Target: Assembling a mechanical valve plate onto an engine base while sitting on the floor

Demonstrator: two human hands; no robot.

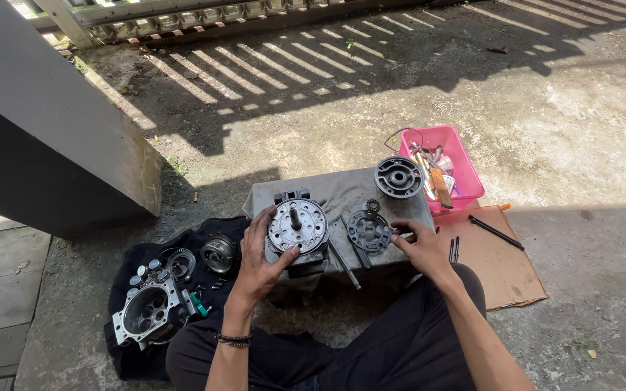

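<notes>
My left hand (259, 255) grips the side of a round metal compressor body (298, 226) with a centre shaft, standing on a grey cloth-covered block (342, 190). My right hand (420, 244) rests at the block's right edge, fingertips touching a flat perforated valve plate (368, 231); whether it grips the plate is unclear. A small gear (373, 205) lies just above that plate. A dark round housing cover (398, 177) sits at the block's far right corner. A long rod (345, 265) lies between the two hands.
A pink plastic tub (465, 156) of tools stands at the right. A brown cardboard sheet (505, 271) carries long bolts (496, 232). On a black cloth (135, 257) at the left lie a cylinder block (148, 311), a round part (218, 253) and small pistons. A grey wall (45, 137) stands left.
</notes>
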